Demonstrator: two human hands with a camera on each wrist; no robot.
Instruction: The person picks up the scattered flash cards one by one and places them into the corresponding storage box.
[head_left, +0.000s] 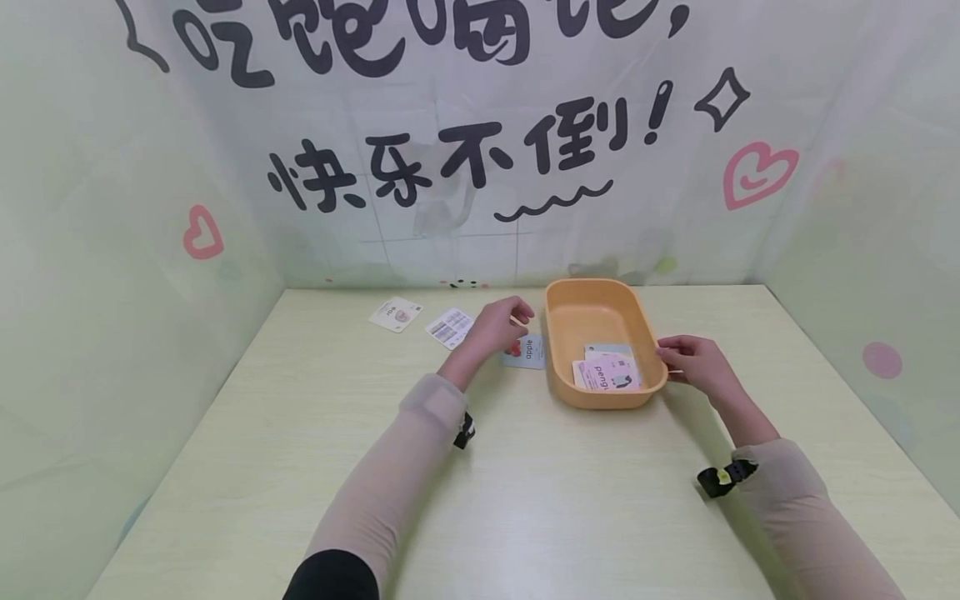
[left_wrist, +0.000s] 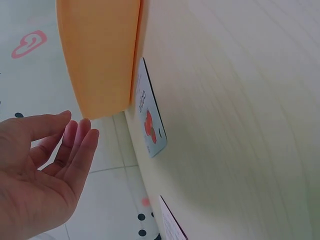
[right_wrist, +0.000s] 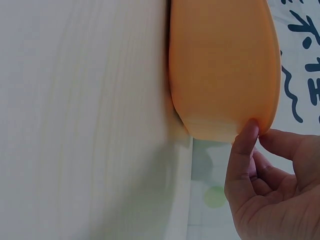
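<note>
An orange tray (head_left: 588,312) stands on the table, and my right hand (head_left: 699,364) pinches its right rim between thumb and fingers. The right wrist view shows this pinch on the tray's wall (right_wrist: 225,65) closely. Inside the tray lie a few cards, with a pink penguin card (head_left: 613,373) on top. To the left of the tray, my left hand (head_left: 493,327) hovers over a blue apple card (head_left: 532,352) and partly hides it in the head view. Its fingers are loosely bent with nothing between them. The apple card (left_wrist: 151,117) lies flat in the left wrist view.
Farther left on the table are a white card with a barcode-like print (head_left: 451,328) and a card marked "ear" (head_left: 396,314). A printed cloth (head_left: 450,233) hangs behind the table's back edge, and pale cloth also borders both sides.
</note>
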